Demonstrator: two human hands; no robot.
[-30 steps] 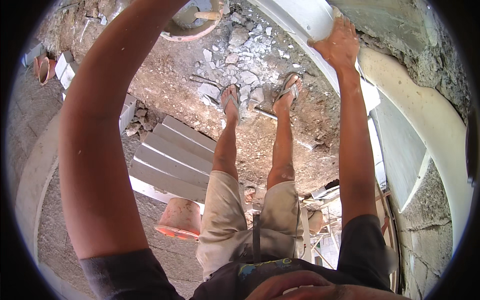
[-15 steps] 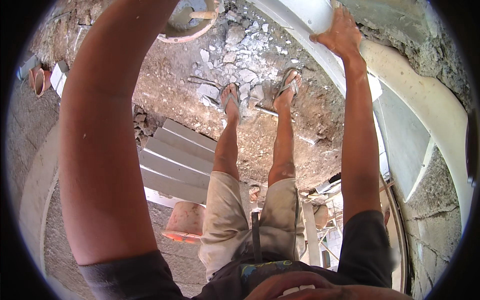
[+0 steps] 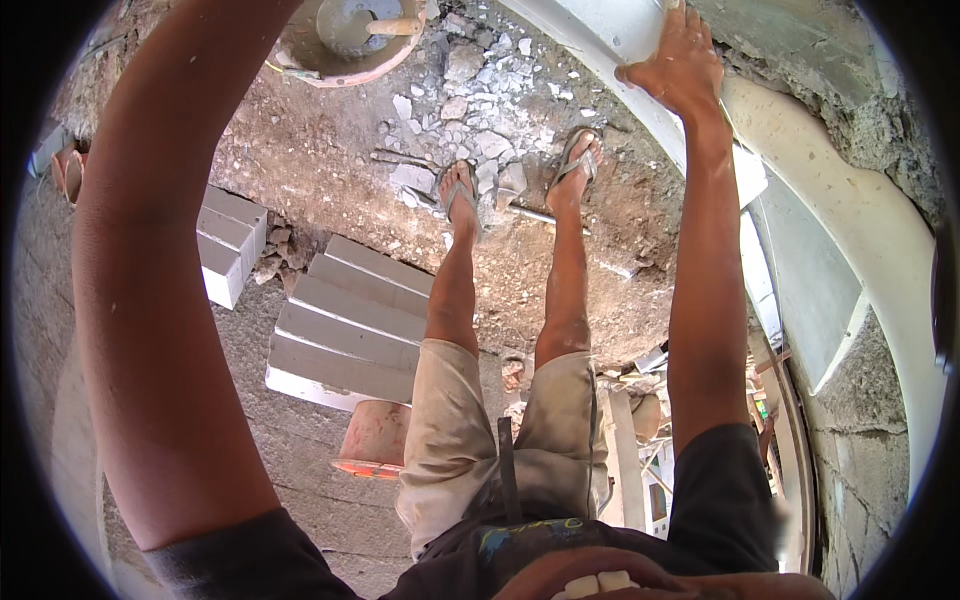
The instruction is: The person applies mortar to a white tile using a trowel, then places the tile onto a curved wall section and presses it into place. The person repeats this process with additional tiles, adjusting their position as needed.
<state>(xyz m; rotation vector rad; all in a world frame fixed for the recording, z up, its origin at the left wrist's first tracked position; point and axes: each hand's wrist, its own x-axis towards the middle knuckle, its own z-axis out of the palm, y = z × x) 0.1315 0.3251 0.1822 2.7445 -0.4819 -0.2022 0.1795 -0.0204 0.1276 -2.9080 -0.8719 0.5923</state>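
Note:
My right hand (image 3: 683,65) lies flat, fingers stretched and somewhat apart, against a smooth pale block or panel (image 3: 608,28) at the upper right. Its fingertips reach the top of the picture, beside a rough grey concrete surface (image 3: 790,40). My left forearm (image 3: 165,170) rises past the upper edge, so my left hand is out of sight. Right of that arm stands a round tub (image 3: 350,76) with grey wet mix and a smaller bowl-like container (image 3: 343,28) in it. A light-coloured handle (image 3: 393,26) sticks out of that container.
Grey rectangular blocks (image 3: 350,325) are stacked left of my legs, with more blocks (image 3: 228,235) farther left. An orange-rimmed bucket (image 3: 375,435) stands near my left knee. Broken white rubble (image 3: 490,110) covers the dirt by my sandalled feet. A thick cream-coloured band (image 3: 850,185) curves along the right.
My left arm has shifted left, uncovering more of the tub and the blocks at the left. My right hand stays on the pale surface in nearly the same place.

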